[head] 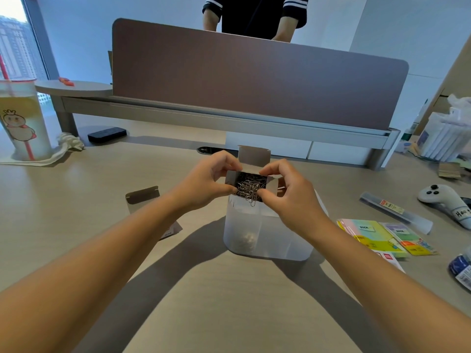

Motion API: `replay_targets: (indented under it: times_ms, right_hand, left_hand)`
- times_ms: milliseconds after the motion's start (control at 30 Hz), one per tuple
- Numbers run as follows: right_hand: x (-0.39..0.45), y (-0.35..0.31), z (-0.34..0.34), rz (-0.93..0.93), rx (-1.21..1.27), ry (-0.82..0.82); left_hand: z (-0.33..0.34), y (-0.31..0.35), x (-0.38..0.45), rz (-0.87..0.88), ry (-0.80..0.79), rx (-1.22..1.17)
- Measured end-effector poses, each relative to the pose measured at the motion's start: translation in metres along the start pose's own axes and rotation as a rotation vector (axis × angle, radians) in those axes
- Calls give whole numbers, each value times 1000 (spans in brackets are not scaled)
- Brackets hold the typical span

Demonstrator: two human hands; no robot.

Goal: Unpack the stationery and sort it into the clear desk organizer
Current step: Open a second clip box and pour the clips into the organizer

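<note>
Silver paper clips (251, 187) fill a small open cardboard box (254, 159), lid flap standing up at the far side. Left hand (207, 178) grips the box's left wall, thumb on the near edge, fingers curled over the far edge. Right hand (285, 192) grips the right side the same way, thumb and forefinger pinched close on the rim; a few clips hang over the near edge by the thumb. Box is held just above the clear desk organizer (267, 235), over its rear left part. Which compartment it sits over exactly, cannot tell. One pale clump lies at the bottom of the organizer's front left compartment; contents unclear.

Surface: light wood-tone desk (204, 289). Second cardboard box (142, 197), flap open, lies left of the organizer, partly behind the left forearm. Right of the organizer: packs of sticky notes (369, 236) in pastel and yellow, a long clear tube (392, 208) with a red label, a white game controller (443, 200). Far left: a plastic cup (23, 121) with a red straw and a cartoon duck print. A black rectangular object (107, 135) lies near the shelf leg.

Room: a brown partition screen (254, 82) stands along the desk's far edge on a grey raised shelf. A person in a dark top stands behind it. Window at the far left shows tower blocks.
</note>
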State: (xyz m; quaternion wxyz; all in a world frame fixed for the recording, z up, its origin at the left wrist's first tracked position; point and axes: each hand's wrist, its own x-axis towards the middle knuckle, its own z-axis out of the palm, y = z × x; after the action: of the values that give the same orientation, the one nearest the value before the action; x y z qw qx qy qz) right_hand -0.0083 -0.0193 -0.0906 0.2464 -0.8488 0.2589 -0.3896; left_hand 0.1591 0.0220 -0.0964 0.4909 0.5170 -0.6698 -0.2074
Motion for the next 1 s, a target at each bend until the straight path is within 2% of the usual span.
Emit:
replay_targets:
  times_ms: [1000]
  right_hand:
    - [-2, -1, 0, -28, -77, -19]
  left_hand:
    - [-3, 5, -4, -85, -28, -99]
